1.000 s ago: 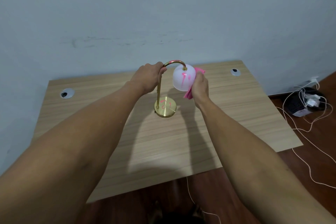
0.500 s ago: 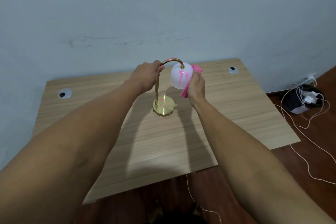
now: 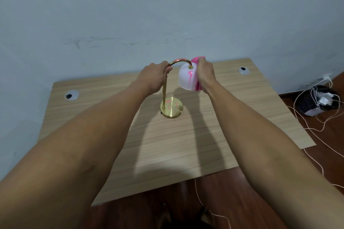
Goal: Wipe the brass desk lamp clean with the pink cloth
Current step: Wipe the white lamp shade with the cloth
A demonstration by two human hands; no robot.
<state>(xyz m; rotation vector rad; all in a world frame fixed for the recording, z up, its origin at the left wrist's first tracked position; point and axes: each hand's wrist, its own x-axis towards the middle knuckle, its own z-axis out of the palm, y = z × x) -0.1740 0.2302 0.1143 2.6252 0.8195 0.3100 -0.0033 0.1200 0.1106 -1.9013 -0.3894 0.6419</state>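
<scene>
A brass desk lamp [image 3: 171, 109] stands on the wooden desk [image 3: 167, 145], with a round base marked in pink, a thin curved neck and a white shade [image 3: 186, 78] streaked with pink. My left hand [image 3: 155, 78] grips the top of the neck where it bends. My right hand [image 3: 205, 74] presses the pink cloth [image 3: 197, 60] against the shade's right side; the cloth shows above and below my fingers.
Two round cable grommets [image 3: 71, 95] [image 3: 243, 70] sit in the desk's far corners. A grey wall rises right behind the desk. On the dark floor at right lie a black basket [image 3: 314, 101] and loose white cables [image 3: 316, 135].
My right hand with the cloth has slid up the right side of the shade toward its top. My left hand keeps its grip on the neck.
</scene>
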